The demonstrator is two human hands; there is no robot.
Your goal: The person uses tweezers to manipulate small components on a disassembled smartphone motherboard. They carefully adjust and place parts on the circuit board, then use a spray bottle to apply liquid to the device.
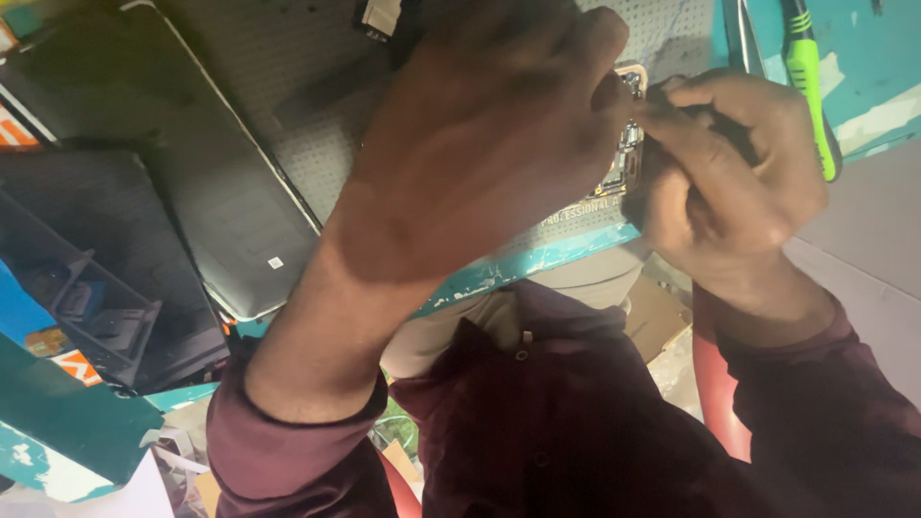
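My left hand (480,144) lies curled over an opened phone (628,144), of which only a strip of gold frame and inner parts shows between my hands. The hand seems to hold the phone down on a grey perforated mat (288,86). My right hand (729,173) is at the phone's right edge, with its fingers pinched on a small dark piece (715,120). What that piece is cannot be made out. Most of the phone is hidden under my left hand.
A black device with a pale rim (192,173) lies face down on the left of the mat. A black tray (86,288) sits further left. A green-handled screwdriver (806,77) and a metal tool (739,29) lie on the teal bench at the right.
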